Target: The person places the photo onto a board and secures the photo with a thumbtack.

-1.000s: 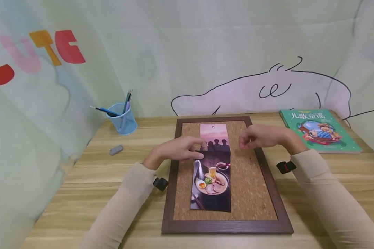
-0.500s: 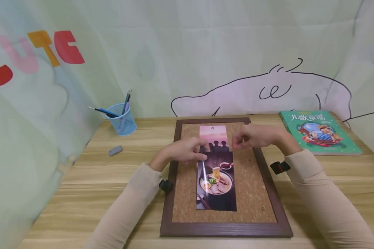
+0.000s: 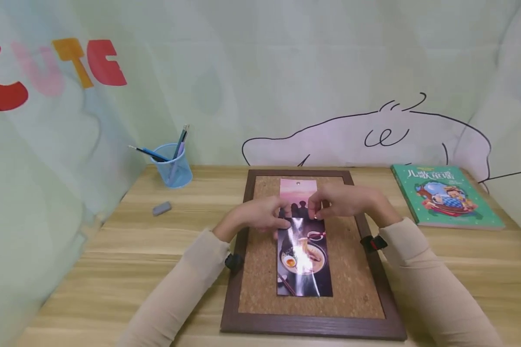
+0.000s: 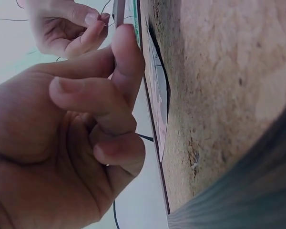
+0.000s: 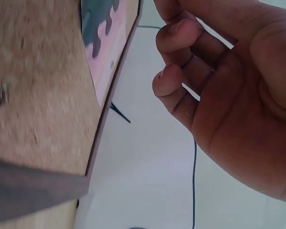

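Observation:
A photo of a ramen bowl [image 3: 305, 258] lies along the cork board [image 3: 351, 270], its top edge over the lower part of a pink photo with dark silhouettes [image 3: 292, 193]. My left hand [image 3: 260, 214] pinches the ramen photo near its top left corner. Just right of it, my right hand [image 3: 340, 200] holds a small shiny thumbtack [image 3: 315, 217] between thumb and finger, close above the photo's top edge. A silver tack [image 3: 298, 183] sits near the top of the pink photo. In the right wrist view, the right fingertips are partly cut off.
A dark brown wooden frame [image 3: 312, 325] borders the board. On the wooden table [image 3: 126, 270] stand a blue mesh cup with pencils [image 3: 173, 168] and a grey eraser [image 3: 162, 208] at left. A green book [image 3: 447, 197] lies at right. A printed curtain [image 3: 312, 72] hangs behind.
The right hand has moved left, from the board's right side to the ramen photo's top edge. The left hand and ramen photo have shifted slightly right, and the photo now lies straighter.

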`<state>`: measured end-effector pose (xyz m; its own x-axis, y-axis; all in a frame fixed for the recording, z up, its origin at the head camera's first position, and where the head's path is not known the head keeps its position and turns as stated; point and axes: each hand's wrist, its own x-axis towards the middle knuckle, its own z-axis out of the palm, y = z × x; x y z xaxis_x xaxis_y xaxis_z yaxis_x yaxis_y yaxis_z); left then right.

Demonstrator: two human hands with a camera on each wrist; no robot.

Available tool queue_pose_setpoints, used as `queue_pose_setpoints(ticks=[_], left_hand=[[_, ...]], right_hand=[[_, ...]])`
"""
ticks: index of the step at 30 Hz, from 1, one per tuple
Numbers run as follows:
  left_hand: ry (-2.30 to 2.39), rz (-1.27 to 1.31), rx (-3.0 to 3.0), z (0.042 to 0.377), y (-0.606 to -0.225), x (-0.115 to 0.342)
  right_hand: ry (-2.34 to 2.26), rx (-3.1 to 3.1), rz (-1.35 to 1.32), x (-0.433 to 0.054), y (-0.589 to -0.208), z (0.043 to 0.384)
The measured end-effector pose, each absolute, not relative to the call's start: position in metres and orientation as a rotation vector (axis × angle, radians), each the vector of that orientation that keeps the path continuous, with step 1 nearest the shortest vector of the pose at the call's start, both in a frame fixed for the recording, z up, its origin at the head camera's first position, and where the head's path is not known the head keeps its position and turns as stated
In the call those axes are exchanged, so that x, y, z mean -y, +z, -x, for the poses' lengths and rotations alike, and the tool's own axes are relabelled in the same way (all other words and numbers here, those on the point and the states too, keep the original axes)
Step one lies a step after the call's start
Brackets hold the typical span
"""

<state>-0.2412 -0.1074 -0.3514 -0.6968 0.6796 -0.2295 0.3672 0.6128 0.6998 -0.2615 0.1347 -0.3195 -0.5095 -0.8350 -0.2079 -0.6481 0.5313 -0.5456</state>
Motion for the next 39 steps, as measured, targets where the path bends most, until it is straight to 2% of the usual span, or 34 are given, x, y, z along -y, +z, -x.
queue_pose_setpoints(ticks=[17,39], left_hand=[[0.665,-0.756,-2.531,0.238,-0.355,0.103],[0.627,-0.691,-2.455,0.237,-0.352,0.101]], right_hand=[[-0.497,-2.238,1.174,-0.098,-0.339,0.256],[-0.449,-2.166,1.193,-0.091,-0.344,0.259]])
